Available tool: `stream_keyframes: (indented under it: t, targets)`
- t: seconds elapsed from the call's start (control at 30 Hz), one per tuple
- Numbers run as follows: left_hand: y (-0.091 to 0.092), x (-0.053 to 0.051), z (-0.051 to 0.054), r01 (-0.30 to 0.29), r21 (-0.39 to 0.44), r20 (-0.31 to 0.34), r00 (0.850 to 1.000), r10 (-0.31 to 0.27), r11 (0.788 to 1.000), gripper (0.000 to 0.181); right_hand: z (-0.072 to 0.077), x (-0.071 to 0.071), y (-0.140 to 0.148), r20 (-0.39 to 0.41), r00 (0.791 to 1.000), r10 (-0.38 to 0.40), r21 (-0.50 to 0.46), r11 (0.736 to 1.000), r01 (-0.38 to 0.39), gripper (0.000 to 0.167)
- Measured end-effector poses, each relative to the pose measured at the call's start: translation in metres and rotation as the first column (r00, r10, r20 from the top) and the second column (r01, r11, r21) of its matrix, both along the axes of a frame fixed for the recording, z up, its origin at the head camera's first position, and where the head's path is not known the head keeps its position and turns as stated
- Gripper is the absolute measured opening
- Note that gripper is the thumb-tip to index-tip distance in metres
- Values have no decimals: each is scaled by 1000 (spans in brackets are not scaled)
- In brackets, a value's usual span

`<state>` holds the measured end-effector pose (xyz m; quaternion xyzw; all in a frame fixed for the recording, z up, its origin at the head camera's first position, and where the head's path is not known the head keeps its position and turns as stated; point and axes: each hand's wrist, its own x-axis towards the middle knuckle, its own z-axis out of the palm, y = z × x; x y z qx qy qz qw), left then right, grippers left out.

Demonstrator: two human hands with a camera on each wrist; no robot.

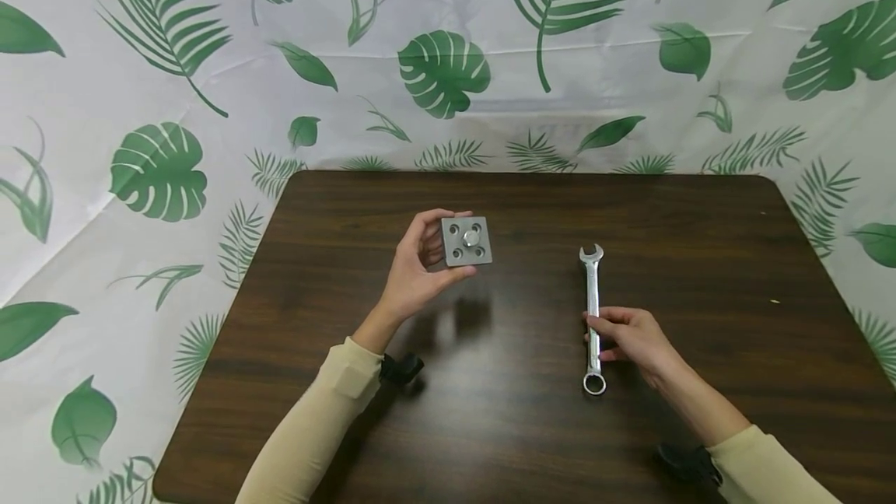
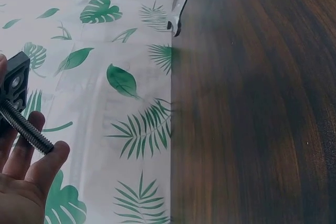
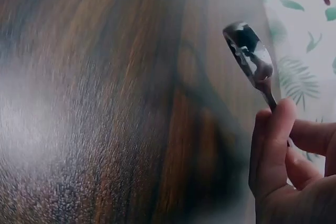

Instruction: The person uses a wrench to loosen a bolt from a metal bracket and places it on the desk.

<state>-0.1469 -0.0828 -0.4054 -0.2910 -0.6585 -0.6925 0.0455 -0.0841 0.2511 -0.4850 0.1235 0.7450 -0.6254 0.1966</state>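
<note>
Two things are gripped in the head view, then. Which hand has which?

The left hand (image 1: 418, 259), near the middle of the frame, pinches a plate (image 1: 467, 257), thumb below and fingers above. The right hand (image 1: 640, 337), lower and right of centre, pinches a wrench (image 1: 593, 292) by its shaft.

How do they sit?

The plate faces the camera, a hole near each corner and the head of a bolt (image 1: 471, 238) at its middle. The wrench points up the frame, open end at the top, ring at the bottom, well apart from the plate. The table (image 1: 518, 449) is brown; a leaf-print cloth (image 1: 630, 123) fills the top and both sides.

And the left wrist view?

At the left edge the plate is partly cut off. The bolt's threaded shank slants down and right, its tip by a fingertip; I can't tell if they touch. The wrench's open end shows at top centre.

The right wrist view?

At lower right, fingers and thumb grip the wrench, its ring end towards the upper left. A blurred shadow (image 3: 207, 100) lies on the table, left of it.
</note>
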Motion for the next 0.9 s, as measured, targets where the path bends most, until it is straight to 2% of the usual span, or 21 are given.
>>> stream_keyframes:
  t: [0.1,0.23,0.47,0.53,0.67,0.73,0.77,0.9]
  targets:
    - [1,-1,0,-8,3,-3,1000,8,1000,69,-5,0,3,-44,999,26,148,989,-19,40]
    - [1,-2,1,-21,1,-5,1000,21,1000,69,-7,0,6,-80,995,62,309,951,-35,36]
    - [3,-3,3,-19,4,-8,1000,19,1000,69,-5,1,9,-133,984,120,421,905,-54,36]
    - [3,-3,4,-19,5,-7,1000,19,1000,69,-5,1,10,-150,978,143,465,883,-58,35]
    - [4,-4,4,-26,6,-7,1000,26,1000,69,-5,0,11,-189,961,200,575,816,-56,31]
    - [4,-4,4,-30,3,-7,1000,30,1000,69,-5,-1,11,-192,957,217,606,793,-59,29]
    - [4,-4,5,-31,1,-6,1000,31,1000,69,-4,-1,12,-188,957,221,610,790,-62,29]
    - [5,-3,6,-29,-1,-7,1000,29,1000,69,-2,-3,14,-141,966,217,588,803,-94,30]
